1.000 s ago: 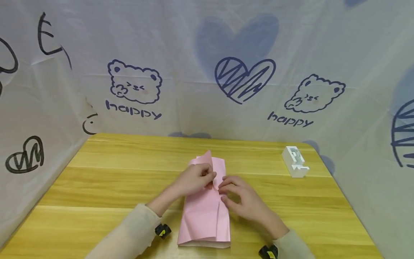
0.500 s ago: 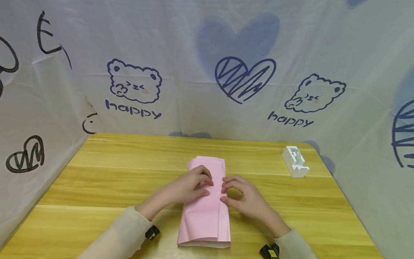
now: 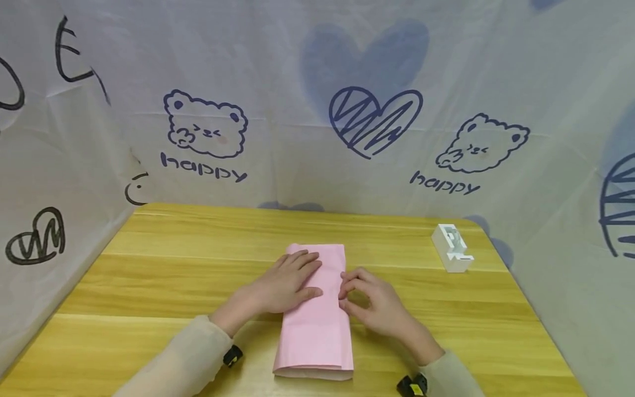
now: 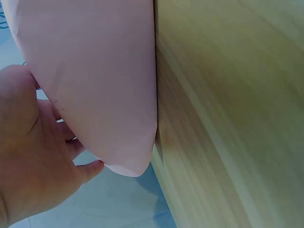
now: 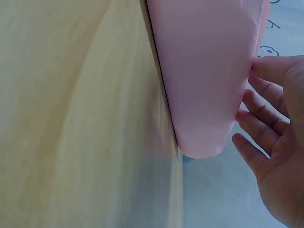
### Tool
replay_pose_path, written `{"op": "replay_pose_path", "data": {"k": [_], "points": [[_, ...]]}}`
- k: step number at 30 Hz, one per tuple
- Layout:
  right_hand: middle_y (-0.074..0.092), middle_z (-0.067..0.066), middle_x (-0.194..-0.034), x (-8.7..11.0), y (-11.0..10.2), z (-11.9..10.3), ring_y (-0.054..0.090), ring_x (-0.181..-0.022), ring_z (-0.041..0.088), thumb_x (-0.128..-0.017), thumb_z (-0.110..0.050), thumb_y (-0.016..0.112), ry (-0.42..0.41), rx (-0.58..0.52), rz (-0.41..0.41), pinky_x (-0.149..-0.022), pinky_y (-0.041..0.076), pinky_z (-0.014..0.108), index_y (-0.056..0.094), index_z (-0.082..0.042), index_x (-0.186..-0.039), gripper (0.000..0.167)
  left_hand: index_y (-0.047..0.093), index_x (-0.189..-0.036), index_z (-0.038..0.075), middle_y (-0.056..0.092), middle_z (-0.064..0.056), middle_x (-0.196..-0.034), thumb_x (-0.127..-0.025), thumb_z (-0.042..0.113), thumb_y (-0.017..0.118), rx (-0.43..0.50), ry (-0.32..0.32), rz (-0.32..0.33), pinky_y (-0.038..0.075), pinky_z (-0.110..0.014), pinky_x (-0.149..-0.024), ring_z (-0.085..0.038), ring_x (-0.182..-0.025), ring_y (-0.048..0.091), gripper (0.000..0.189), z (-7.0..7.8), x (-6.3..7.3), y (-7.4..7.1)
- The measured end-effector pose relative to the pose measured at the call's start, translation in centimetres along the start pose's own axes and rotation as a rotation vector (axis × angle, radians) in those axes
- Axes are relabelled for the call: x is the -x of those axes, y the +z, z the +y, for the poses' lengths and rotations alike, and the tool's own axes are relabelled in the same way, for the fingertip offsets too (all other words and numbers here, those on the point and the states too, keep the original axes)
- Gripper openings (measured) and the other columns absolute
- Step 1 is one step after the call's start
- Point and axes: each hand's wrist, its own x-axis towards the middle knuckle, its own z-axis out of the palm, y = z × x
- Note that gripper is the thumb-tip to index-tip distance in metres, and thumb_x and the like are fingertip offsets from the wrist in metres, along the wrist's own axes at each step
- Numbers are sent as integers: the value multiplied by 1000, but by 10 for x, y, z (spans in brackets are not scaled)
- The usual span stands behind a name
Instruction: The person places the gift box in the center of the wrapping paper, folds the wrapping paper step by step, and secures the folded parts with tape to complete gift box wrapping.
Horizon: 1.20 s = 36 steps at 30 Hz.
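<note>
A pink paper (image 3: 312, 339), folded into a long upright strip with bulging sides, lies at the middle of the table. My left hand (image 3: 283, 284) rests on its upper left part, fingers spread and nearly straight. Along the right edge, the fingertips of my right hand (image 3: 379, 306) touch the paper, with the fingers loosely bent. The left wrist view has the paper's rounded side (image 4: 104, 85) against the table, with my left hand (image 4: 38, 152) over its top. From the right wrist, my thumb and fingers (image 5: 268, 71) stand apart along the paper's upper edge (image 5: 209, 80).
A small white block-like holder (image 3: 451, 248) stands at the table's back right. The yellow wood table (image 3: 163, 275) ends at a pale cloth backdrop (image 3: 288, 165) printed with bears and hearts. Black wrist cameras (image 3: 413, 386) sit by both sleeves.
My left hand let go of a raised paper flap, which now lies flat across to the right edge. Its fingers then straightened onto the paper. The right hand stayed at the right edge.
</note>
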Motion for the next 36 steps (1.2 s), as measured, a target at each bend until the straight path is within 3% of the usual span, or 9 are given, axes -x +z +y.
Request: {"op": "replay_pose_path", "data": {"k": [8, 12, 16, 19, 22, 26, 28, 30, 36], "points": [[62, -1, -127, 0, 0, -7, 66, -115, 24, -95, -25, 74, 40, 11, 16, -97, 57, 47, 65, -21, -115, 22, 35, -162, 5, 28, -14, -170, -105, 55, 52, -4, -28, 21, 16, -60, -126, -35, -157, 23, 77, 3, 0, 0], [59, 0, -130, -1, 1, -12, 65, -107, 21, -94, -39, 74, -18, 133, -12, -88, 57, 40, 70, -22, -125, 35, 35, -162, 4, 27, -14, -170, -105, 55, 53, -15, -48, 19, 16, -59, -127, -34, -157, 22, 78, 4, -1, 0], [62, 1, -132, -2, 3, -15, 65, -111, 19, -94, -47, 73, -88, 255, -41, -90, 58, 40, 75, -24, -128, 41, 35, -161, 3, 27, -16, -170, -105, 55, 54, -29, -74, 31, 18, -58, -127, -35, -157, 22, 79, 5, -1, 0], [64, 0, -132, -3, 3, -16, 65, -115, 20, -94, -47, 74, -84, 286, -59, -93, 57, 42, 78, -25, -126, 39, 37, -160, 1, 29, -18, -168, -104, 55, 56, -22, -82, 72, 20, -58, -126, -37, -156, 24, 80, 5, 1, -1], [64, -1, -133, -3, 3, -17, 65, -117, 21, -94, -48, 74, -62, 291, -77, -95, 57, 43, 78, -25, -125, 39, 42, -156, 0, 34, -19, -166, -103, 50, 60, 14, -94, 152, 25, -58, -125, -39, -153, 30, 75, 3, 7, -2], [63, -1, -133, -4, 2, -20, 65, -117, 21, -94, -48, 74, -40, 286, -94, -96, 56, 43, 78, -24, -126, 40, 49, -151, -1, 42, -19, -161, -103, 41, 65, 65, -136, 272, 32, -57, -121, -38, -148, 40, 66, -3, 22, -4], [63, -1, -133, -4, 1, -21, 64, -117, 22, -94, -48, 74, -34, 286, -99, -97, 56, 44, 77, -23, -126, 41, 50, -150, -1, 44, -20, -159, -102, 39, 66, 64, -151, 294, 35, -57, -120, -38, -146, 43, 64, -5, 31, -5], [64, -1, -133, -3, 1, -22, 64, -117, 22, -94, -48, 74, -28, 283, -101, -97, 56, 44, 78, -23, -126, 41, 49, -151, -2, 44, -21, -159, -102, 41, 66, 36, -147, 279, 37, -57, -119, -39, -145, 44, 67, -6, 40, -4], [64, -2, -132, -1, 2, -21, 64, -118, 21, -94, -47, 75, -11, 272, -99, -98, 55, 44, 78, -22, -125, 40, 38, -159, 0, 30, -18, -168, -105, 56, 51, -36, -59, 130, 32, -57, -121, -39, -152, 33, 79, 3, 62, 4]]}}
